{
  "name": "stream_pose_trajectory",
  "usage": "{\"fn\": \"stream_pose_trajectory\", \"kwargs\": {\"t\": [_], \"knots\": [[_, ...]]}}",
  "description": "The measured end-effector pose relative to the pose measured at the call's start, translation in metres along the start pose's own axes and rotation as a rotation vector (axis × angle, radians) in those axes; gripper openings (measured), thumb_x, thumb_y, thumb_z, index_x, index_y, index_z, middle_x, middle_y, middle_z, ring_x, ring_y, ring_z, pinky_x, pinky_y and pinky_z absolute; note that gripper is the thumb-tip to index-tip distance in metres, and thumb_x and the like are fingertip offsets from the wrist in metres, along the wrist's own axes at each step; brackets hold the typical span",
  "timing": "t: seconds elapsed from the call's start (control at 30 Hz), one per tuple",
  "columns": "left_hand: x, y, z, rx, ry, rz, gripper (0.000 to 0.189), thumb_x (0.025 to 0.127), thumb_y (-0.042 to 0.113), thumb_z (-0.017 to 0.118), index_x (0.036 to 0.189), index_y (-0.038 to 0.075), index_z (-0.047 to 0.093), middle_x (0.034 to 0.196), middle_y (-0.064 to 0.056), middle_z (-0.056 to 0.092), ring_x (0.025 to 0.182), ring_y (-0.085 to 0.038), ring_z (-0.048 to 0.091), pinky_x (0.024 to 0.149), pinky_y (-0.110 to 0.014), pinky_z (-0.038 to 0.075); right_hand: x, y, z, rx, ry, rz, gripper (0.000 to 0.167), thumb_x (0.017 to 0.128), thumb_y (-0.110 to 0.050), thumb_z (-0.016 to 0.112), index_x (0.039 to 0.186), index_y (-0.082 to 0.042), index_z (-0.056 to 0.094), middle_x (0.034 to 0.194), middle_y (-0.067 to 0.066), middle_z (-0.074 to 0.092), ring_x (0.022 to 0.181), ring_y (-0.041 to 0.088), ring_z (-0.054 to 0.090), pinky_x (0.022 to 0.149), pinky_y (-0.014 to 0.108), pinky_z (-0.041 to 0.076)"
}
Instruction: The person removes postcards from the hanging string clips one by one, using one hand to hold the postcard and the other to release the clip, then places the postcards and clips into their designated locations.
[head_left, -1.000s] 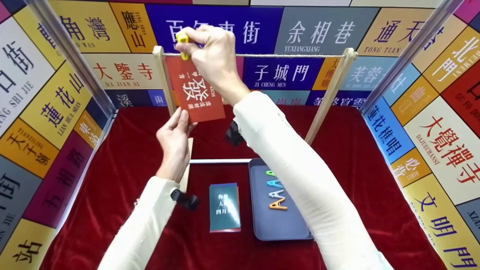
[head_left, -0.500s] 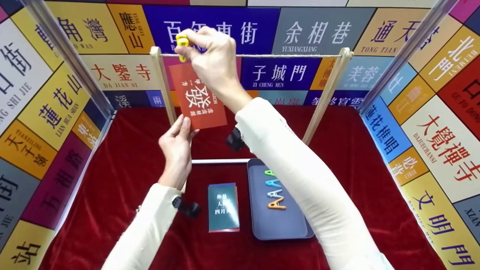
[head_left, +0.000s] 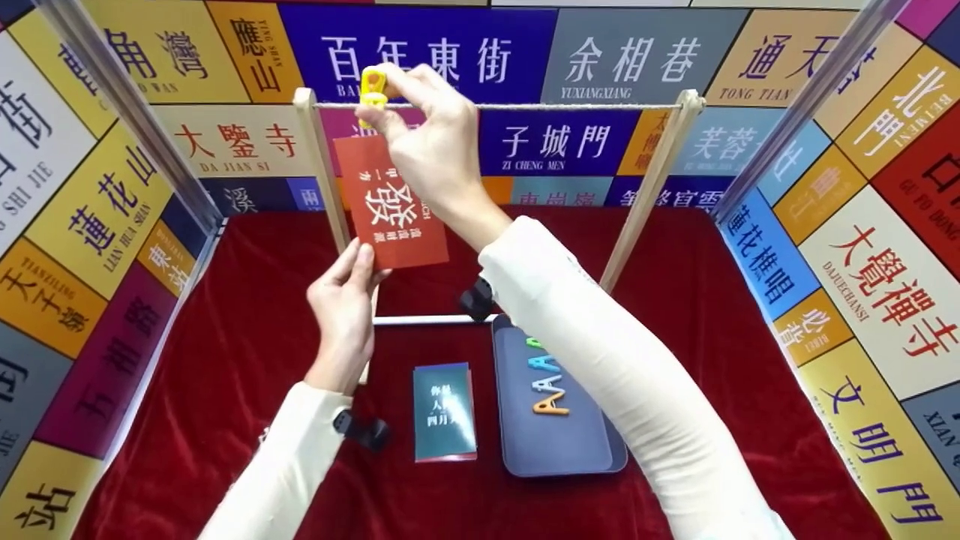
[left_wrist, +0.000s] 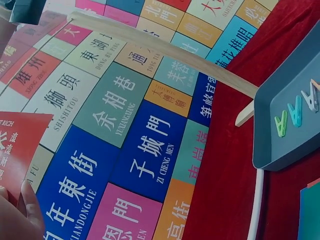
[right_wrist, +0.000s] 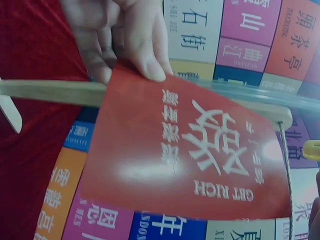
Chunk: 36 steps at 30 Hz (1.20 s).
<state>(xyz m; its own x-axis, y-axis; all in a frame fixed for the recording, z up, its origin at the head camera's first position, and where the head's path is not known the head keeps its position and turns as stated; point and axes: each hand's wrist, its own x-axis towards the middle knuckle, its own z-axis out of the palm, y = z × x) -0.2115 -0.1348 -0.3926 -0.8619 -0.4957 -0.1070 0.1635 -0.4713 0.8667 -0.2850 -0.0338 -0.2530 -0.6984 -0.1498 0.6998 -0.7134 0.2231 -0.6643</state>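
My left hand pinches the lower left corner of a red card printed with white characters, thumb on its front face. My right hand pinches a yellow clothespin between thumb and fingers, up at the left part of a thin rope. In the head view the card hangs tilted, its top edge a little below the rope and partly covered by the right hand. From the right wrist, the card is seen bowed, with its far edge close to the rope and the clothespin beyond.
Wooden posts hold up the rope, with a white bar low between them. A grey tray carries several coloured clothespins. Left of it lies a card stack, dark green on top. Sign-covered panels surround the red cloth.
The red card has moved lower with my left hand, its top edge dropping away from the rope. My right hand has shifted slightly down and right, still pinching the yellow clothespin, which shows more fully.
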Motion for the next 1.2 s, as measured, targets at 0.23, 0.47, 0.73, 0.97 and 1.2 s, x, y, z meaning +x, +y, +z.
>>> {"fn": "stream_pose_trajectory", "kwargs": {"t": [0.23, 0.47, 0.73, 0.97, 1.2], "knots": [[-0.008, -0.001, -0.002, 0.021, -0.017, -0.013, 0.041, 0.098, 0.006, 0.061, 0.137, -0.004, 0.056, 0.143, -0.018, 0.058, 0.079, -0.005, 0.068, 0.074, -0.021, 0.062, -0.008, -0.004, 0.0, 0.032, -0.006, 0.041, 0.042, 0.087, -0.021, 0.075, 0.124, -0.003, 0.069, 0.101, 0.011, 0.069, 0.101, 0.013, 0.065, 0.094, 0.012, 0.048], [-0.013, -0.007, -0.003, 0.023, -0.012, 0.004, 0.04, 0.096, 0.002, 0.062, 0.135, -0.005, 0.057, 0.141, -0.022, 0.058, 0.078, -0.005, 0.069, 0.072, -0.022, 0.062, -0.017, -0.003, -0.002, 0.085, 0.0, 0.069, 0.046, 0.088, -0.018, 0.075, 0.13, -0.001, 0.065, 0.106, 0.012, 0.068, 0.1, 0.014, 0.067, 0.091, 0.015, 0.052], [-0.02, -0.01, -0.008, 0.038, -0.022, 0.002, 0.04, 0.096, 0.002, 0.062, 0.135, -0.006, 0.057, 0.14, -0.024, 0.058, 0.078, -0.005, 0.069, 0.073, -0.022, 0.062, -0.025, -0.001, -0.013, 0.173, 0.002, 0.095, 0.051, 0.092, -0.015, 0.072, 0.139, -0.002, 0.057, 0.111, 0.013, 0.068, 0.097, 0.013, 0.068, 0.087, 0.021, 0.058], [-0.025, -0.014, -0.013, 0.062, -0.011, -0.012, 0.04, 0.097, 0.004, 0.062, 0.135, -0.006, 0.057, 0.141, -0.024, 0.058, 0.077, -0.005, 0.069, 0.073, -0.022, 0.062, -0.034, 0.009, -0.022, 0.18, 0.014, 0.032, 0.05, 0.094, -0.014, 0.069, 0.141, -0.003, 0.056, 0.108, 0.013, 0.071, 0.09, 0.013, 0.067, 0.085, 0.025, 0.06], [-0.029, -0.021, -0.016, 0.056, 0.005, -0.02, 0.039, 0.096, 0.004, 0.062, 0.134, -0.007, 0.057, 0.138, -0.026, 0.059, 0.076, -0.006, 0.069, 0.074, -0.024, 0.063, -0.041, 0.012, -0.028, 0.213, 0.036, 0.063, 0.048, 0.089, -0.013, 0.076, 0.133, 0.001, 0.062, 0.109, 0.013, 0.075, 0.098, 0.012, 0.071, 0.092, 0.027, 0.059]]}}
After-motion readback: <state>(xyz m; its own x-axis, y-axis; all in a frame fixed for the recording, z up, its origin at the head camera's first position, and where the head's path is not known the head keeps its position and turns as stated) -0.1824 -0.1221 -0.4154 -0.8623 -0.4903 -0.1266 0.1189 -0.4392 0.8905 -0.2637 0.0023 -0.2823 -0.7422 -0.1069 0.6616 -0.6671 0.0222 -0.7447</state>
